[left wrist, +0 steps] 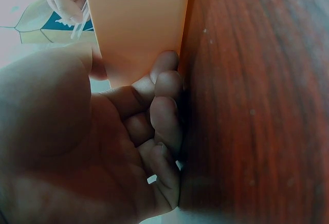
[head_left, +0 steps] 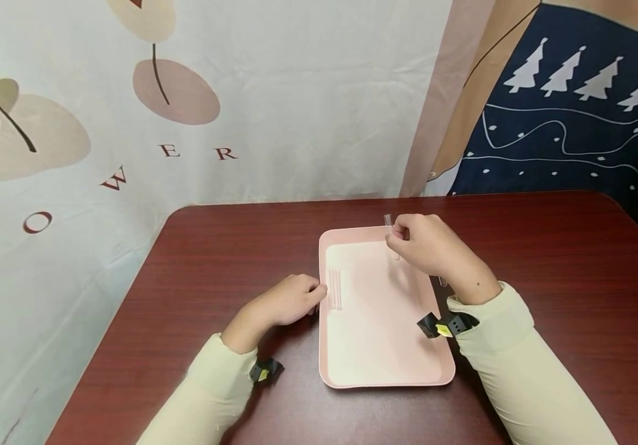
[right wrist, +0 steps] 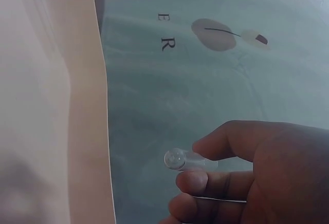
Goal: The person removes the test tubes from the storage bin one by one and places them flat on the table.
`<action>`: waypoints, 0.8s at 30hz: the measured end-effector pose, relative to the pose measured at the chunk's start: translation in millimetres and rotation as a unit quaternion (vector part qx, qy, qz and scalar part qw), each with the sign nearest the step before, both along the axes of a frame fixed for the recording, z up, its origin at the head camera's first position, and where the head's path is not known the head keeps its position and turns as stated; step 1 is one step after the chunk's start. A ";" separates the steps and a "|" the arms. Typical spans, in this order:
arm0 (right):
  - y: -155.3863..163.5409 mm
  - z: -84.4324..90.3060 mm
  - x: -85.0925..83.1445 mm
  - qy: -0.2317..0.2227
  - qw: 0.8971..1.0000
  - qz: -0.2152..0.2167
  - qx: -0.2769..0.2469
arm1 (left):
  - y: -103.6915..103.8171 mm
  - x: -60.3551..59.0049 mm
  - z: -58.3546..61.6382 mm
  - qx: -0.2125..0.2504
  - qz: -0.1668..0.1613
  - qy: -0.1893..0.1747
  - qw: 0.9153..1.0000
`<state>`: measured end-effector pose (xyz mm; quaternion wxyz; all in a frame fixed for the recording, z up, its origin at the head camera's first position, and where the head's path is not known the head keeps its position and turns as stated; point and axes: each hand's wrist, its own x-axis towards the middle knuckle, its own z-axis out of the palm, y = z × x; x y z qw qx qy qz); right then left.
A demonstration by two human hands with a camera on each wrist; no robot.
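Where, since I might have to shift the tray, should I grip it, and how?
Probably the long sides of the tray, one hand from left, one from right, thumbs over the rim: it lies flat, its walls rise there, and tubes inside call for keeping it level.

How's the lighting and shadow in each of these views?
Head view: fairly even light, a soft shadow from the right hand on the pink tray; left wrist view: the palm of the left hand in shade, upper-left background washed out; right wrist view: dim and hazy, small highlights on the clear tube.
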<state>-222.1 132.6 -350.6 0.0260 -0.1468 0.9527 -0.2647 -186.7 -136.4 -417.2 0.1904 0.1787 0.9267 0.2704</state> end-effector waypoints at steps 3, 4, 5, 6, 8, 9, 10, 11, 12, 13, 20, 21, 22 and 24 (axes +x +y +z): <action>1.4 0.2 -0.7 -0.004 1.000 -0.002 0.002 | 0.2 -0.3 -0.4 0.001 -0.001 0.002 1.000; 1.8 0.3 -0.9 -0.004 1.000 -0.003 0.003 | 0.3 -0.4 -0.5 0.001 -0.001 0.003 1.000; 2.4 0.3 -1.1 -0.004 1.000 -0.004 0.002 | 0.4 -0.5 -0.6 0.001 -0.001 0.004 1.000; 2.8 0.4 -1.2 -0.003 1.000 -0.005 0.002 | 0.5 -0.6 -0.7 0.001 -0.001 0.004 1.000; 3.8 0.5 -1.4 -0.004 1.000 -0.008 0.001 | 0.6 -0.6 -0.8 0.001 0.000 0.003 1.000; 4.2 0.6 -1.5 -0.006 1.000 -0.009 -0.001 | 0.6 -0.4 -0.8 0.001 0.001 0.003 1.000; 4.4 0.9 -1.5 -0.007 1.000 -0.010 -0.002 | 0.6 -0.3 -0.8 0.000 0.001 0.002 1.000; 4.6 1.0 -1.6 -0.009 1.000 -0.010 -0.004 | 0.6 0.0 -0.7 0.001 0.001 0.001 1.000; 4.8 1.1 -1.7 -0.008 1.000 -0.009 -0.005 | 0.5 0.3 -0.7 0.001 0.002 0.001 1.000; 5.1 1.2 -1.9 -0.008 1.000 -0.009 -0.006 | 0.4 0.5 -0.6 0.000 0.002 0.001 1.000; 9.0 -0.2 -2.5 0.003 1.000 -0.017 -0.014 | 0.2 1.2 -0.1 0.000 0.001 0.003 1.000; 9.7 -0.5 -2.3 0.006 1.000 -0.018 -0.014 | 0.2 1.2 0.0 -0.001 0.001 0.005 1.000; 10.3 -0.6 -2.1 0.009 1.000 -0.019 -0.013 | 0.3 1.1 0.1 -0.001 0.000 0.007 1.000; 11.5 -1.0 -1.5 0.013 1.000 -0.021 -0.014 | 0.2 1.0 0.4 -0.002 0.000 0.006 1.000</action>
